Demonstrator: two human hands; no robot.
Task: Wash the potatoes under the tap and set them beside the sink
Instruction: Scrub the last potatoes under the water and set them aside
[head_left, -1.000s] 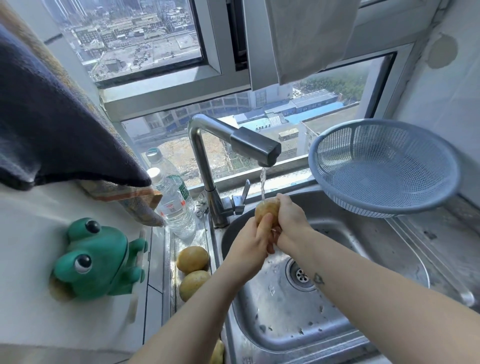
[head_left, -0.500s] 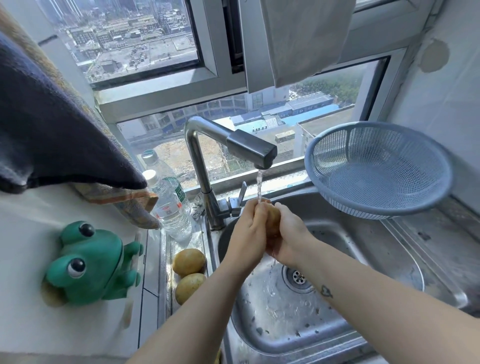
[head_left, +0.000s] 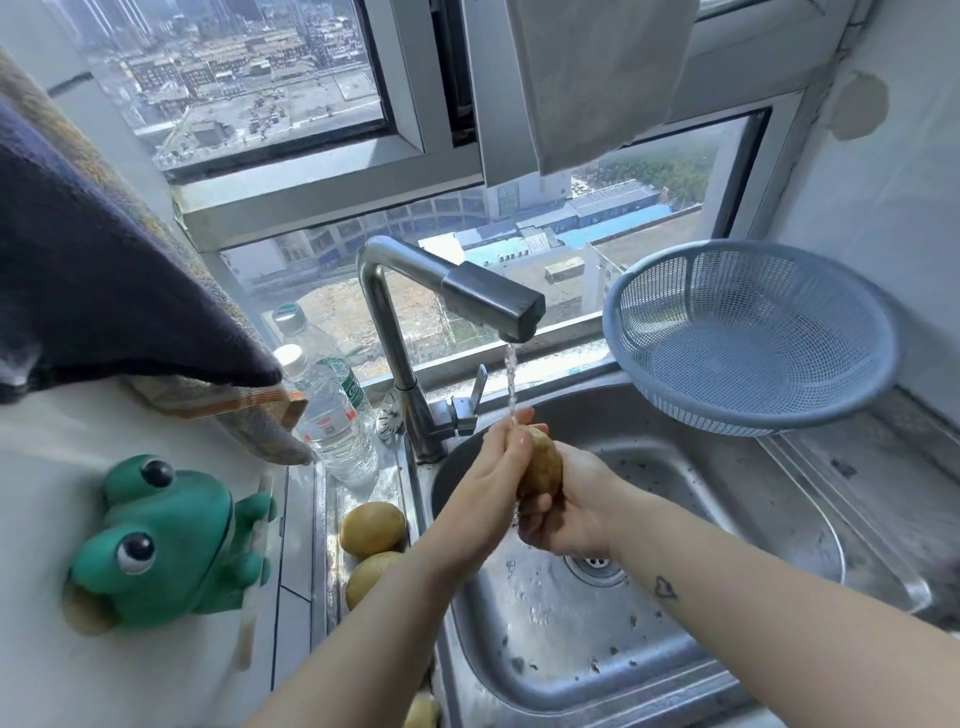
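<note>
Potato (head_left: 543, 462), tan, wet, upright, in grip of left hand (head_left: 488, 475) and right hand (head_left: 579, 512)

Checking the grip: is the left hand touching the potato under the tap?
Touching. The head view shows the left hand pressed against the potato, the right hand cupping it.

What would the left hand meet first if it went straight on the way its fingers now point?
The left hand, holding the potato, points up and away; its fingertips already touch the water stream. Beyond that, probably the sink's back rim below the tap spout; depth is unclear.
</note>
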